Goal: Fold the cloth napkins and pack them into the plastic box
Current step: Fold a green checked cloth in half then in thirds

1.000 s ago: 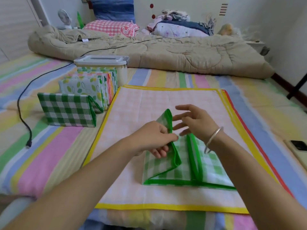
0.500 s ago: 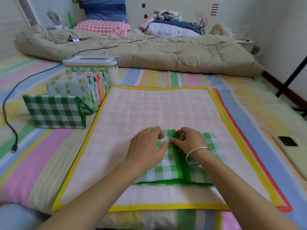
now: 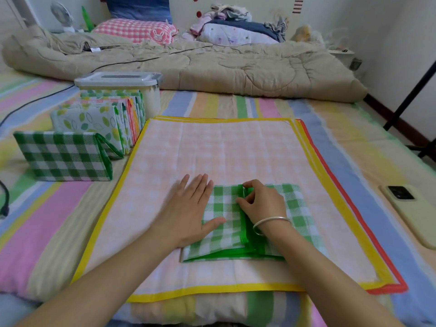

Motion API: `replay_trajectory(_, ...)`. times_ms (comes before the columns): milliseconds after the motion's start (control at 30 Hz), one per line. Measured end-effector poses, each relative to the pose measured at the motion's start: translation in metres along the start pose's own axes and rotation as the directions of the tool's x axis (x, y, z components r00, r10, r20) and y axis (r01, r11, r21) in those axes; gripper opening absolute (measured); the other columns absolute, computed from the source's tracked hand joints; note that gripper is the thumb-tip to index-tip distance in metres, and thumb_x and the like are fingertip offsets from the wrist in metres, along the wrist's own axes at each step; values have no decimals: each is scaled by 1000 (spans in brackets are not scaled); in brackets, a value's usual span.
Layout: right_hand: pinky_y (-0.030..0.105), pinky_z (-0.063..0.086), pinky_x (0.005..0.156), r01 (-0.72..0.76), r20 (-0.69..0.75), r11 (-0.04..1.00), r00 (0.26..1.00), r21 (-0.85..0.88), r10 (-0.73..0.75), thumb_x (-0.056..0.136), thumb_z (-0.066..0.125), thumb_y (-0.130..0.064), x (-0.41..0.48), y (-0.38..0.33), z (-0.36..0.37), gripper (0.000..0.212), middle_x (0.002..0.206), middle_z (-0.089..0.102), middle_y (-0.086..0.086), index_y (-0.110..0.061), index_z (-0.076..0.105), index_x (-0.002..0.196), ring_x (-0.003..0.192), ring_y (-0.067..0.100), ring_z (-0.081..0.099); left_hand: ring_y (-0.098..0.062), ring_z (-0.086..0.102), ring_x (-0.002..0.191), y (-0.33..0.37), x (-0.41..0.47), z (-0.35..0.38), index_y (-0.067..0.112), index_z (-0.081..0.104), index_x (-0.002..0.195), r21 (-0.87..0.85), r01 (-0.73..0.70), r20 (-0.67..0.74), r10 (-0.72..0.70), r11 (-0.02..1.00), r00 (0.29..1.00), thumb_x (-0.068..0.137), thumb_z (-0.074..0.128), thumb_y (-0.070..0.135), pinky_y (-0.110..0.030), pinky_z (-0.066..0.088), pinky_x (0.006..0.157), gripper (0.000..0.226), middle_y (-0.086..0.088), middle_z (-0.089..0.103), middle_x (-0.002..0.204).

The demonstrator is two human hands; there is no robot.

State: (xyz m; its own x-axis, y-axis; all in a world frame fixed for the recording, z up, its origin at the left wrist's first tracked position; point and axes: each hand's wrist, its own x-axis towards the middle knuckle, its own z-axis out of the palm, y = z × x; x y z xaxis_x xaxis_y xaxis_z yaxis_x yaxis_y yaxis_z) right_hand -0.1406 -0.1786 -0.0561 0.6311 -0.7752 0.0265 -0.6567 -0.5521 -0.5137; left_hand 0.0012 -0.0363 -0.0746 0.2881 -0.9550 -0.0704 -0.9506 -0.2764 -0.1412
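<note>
Two grips meet on a green-and-white checked cloth napkin [image 3: 223,202] at lower centre: left grip [image 3: 188,213] lies flat, fingers straight, pressing it; right grip [image 3: 263,205] pinches its green-edged middle fold.

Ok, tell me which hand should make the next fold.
Right, probably. The right hand pinches the green hem at the middle of the napkin; the left hand lies flat, pinning the left half.
</note>
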Motion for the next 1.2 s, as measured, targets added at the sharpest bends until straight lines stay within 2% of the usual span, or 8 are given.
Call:
replay_trajectory(167, 26, 48, 73, -3, -13, 1000, 1000, -19, 3, 92, 63, -38, 0, -1, 2, 39, 89, 70, -10, -26, 56, 128, 85, 12, 64, -15, -20, 151, 21, -11, -13, 19, -6, 158, -314, -95, -1, 99, 945, 995, 103, 14, 46, -36, -11, 123, 65, -3, -21, 164)
replay_trajectory(233, 27, 49, 75, 4, -6, 1000, 1000, -30, -4, 92, 62, -38, -1, -1, 1, 39, 91, 70, -9, -26, 56, 128, 87, 13, 65, -13, -22, 150, 33, -16, -17, 30, -8, 158, -441, -83, 53, 118, 894, 992, 97, 16, 64, -39, -12, 123, 74, 5, -22, 162)
replay_trajectory(400, 27, 49, 73, -3, -3, 1000, 1000, 12, 3, 94, 59, -28, -2, 0, -2, 34, 85, 66, -12, -26, 58, 128, 81, 11, 63, -20, -36, 145, 47, -18, -8, 36, -33, 149, -310, -76, 102, 113, 948, 988, 74, 7, 92, -51, -17, 120, 101, 8, -35, 158)
replay_trajectory(533, 37, 58, 74, -10, 4, 943, 1000, 332, 9, 96, 55, -14, -6, 12, -15, 28, 94, 70, -8, -23, 62, 121, 72, 10, 68, -21, -40, 143, 48, -18, -4, 28, -27, 153, -251, -79, 109, 109, 965, 988, 70, 1, 93, -54, -15, 120, 109, 7, -38, 157)
replay_trajectory(667, 41, 30, 115, 352, 20, 902, 933, -250, -359, 98, 42, -37, -21, 31, -19, 50, 153, 37, -2, -27, 39, 146, 141, 23, 32, -21, -42, 142, 49, -17, -5, 31, -23, 154, -245, -75, 130, 109, 967, 985, 75, 8, 92, -54, -15, 120, 105, 6, -39, 157)
replay_trajectory(767, 46, -14, 119, 357, 267, 827, 928, -434, -261, 80, -10, -64, -26, 36, -12, 82, 159, -17, -9, -31, -7, 154, 147, 18, -22, -20, -38, 144, 48, -15, -13, 34, -21, 155, -248, -51, 167, 94, 967, 981, 75, 19, 93, -53, -13, 121, 107, 8, -35, 159)
replay_trajectory(1033, 45, -22, 115, 357, 320, 846, 917, -396, -238, 56, -39, -76, -20, 47, -3, 103, 157, -25, -11, -34, -21, 148, 143, 12, -28, -26, -17, 152, 51, 8, -45, 31, 3, 160, -170, -71, 199, 105, 983, 974, 69, 50, 91, -58, 4, 121, 119, 1, -15, 166)
replay_trajectory(1200, 45, -18, 117, 371, 337, 855, 907, -363, -251, 50, -42, -77, -20, 48, -5, 104, 154, -27, -13, -33, -26, 144, 143, 11, -28, -16, -4, 153, 51, 15, -51, 15, 10, 159, -285, -179, 163, 231, 942, 959, 73, 63, 79, -35, -2, 123, 120, 1, -3, 167)
